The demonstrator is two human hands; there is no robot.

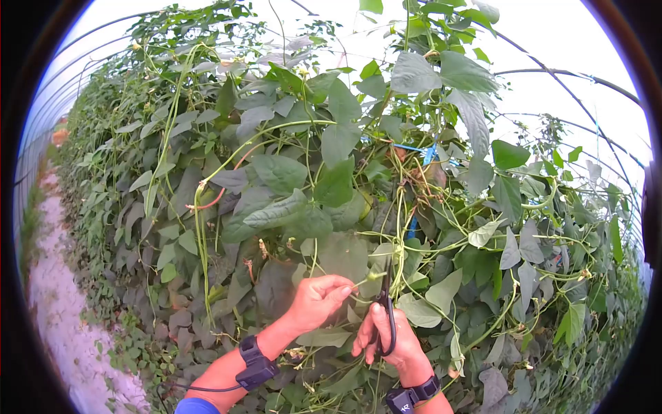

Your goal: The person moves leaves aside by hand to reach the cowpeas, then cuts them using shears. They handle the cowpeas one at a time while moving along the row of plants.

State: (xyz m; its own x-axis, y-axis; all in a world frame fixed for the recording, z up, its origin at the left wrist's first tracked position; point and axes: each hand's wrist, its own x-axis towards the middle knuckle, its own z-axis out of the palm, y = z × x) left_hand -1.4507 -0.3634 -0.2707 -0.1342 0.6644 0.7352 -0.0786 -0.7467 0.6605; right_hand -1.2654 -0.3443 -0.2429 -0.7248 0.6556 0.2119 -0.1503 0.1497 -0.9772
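My left hand [321, 301] pinches a thin green stem [364, 279] between thumb and fingertips, in front of the leafy vines. Just to its right, my right hand [392, 337] is closed around the black handles of a pair of scissors [387, 301]. Their blades point upward among the stems, close beside the pinched stem. A bundle of pale green vine stems [399, 238] runs up behind the blades. Broad green leaves surround both hands, and each wrist wears a black strapped device.
Long slender bean pods [201, 248] hang at the left. Blue twine [429, 153] ties the vines above the hands. A pale path [62, 276] runs along the left side, under curved tunnel hoops [572, 72]. Dense foliage fills the right.
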